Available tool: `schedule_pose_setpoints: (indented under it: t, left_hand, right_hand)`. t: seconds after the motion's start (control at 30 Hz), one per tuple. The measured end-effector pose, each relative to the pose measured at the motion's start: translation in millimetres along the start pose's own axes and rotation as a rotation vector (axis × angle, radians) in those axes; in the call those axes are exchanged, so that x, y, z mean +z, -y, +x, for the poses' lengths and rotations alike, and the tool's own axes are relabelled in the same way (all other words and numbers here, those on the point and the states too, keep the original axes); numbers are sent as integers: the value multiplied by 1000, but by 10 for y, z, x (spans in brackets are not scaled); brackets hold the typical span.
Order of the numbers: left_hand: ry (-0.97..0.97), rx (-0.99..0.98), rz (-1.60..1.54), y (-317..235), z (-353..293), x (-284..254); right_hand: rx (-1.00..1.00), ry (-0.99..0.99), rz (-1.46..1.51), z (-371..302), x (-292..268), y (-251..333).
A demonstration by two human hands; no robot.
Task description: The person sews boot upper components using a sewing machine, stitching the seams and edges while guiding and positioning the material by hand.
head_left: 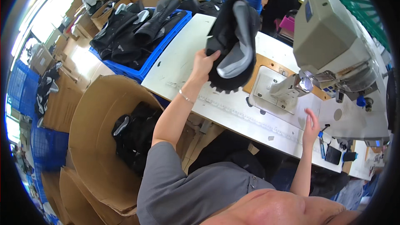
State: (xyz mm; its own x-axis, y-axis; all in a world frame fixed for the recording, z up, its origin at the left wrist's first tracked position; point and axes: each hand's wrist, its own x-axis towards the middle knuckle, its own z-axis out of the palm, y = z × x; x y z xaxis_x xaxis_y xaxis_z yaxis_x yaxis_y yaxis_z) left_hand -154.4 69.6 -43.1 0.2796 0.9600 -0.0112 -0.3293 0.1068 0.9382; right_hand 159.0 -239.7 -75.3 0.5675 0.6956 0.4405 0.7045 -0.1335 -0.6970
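Note:
My left hand (204, 63) grips the side edge of a black boot upper (216, 68), its thumb on the face toward me. A pale grey lining shows in its curved opening, and notches run along its lower edge. The piece is raised above the white table (175, 68), left of the sewing machine (327, 37). My right hand (309, 128) is empty with fingers extended, near the front of the table and apart from the machine's arm (289, 86). Blue-handled snips (321, 143) lie just right of that hand.
A blue crate (141, 73) piled with black uppers (125, 33) stands beyond the table's left end. Below it, a large open cardboard box (93, 129) holds more black pieces (139, 133). A thread spool (350, 156) sits at the right. Two other people are in the background.

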Motion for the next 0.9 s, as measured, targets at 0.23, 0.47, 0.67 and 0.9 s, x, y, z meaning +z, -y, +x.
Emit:
schedule_pose_setpoints:
  t: [0.23, 0.47, 0.67, 0.9]
  left_hand:
    - [-75, 99, -134, -212, -566, -477]
    - [-484, 533, 288, -452, -980, -848]
    - [-795, 996, -257, -659, -1389, -1415]
    - [-147, 145, -23, 268, -1388, -674]
  right_hand:
    - [115, 37, 88, -342, 1, -90]
    - [-355, -104, -478, -717, -525, -27]
    - [27, -390, -1002, -1894, -2481, -930]
    - [402, -621, -1490, -4025, -3144, -1641]
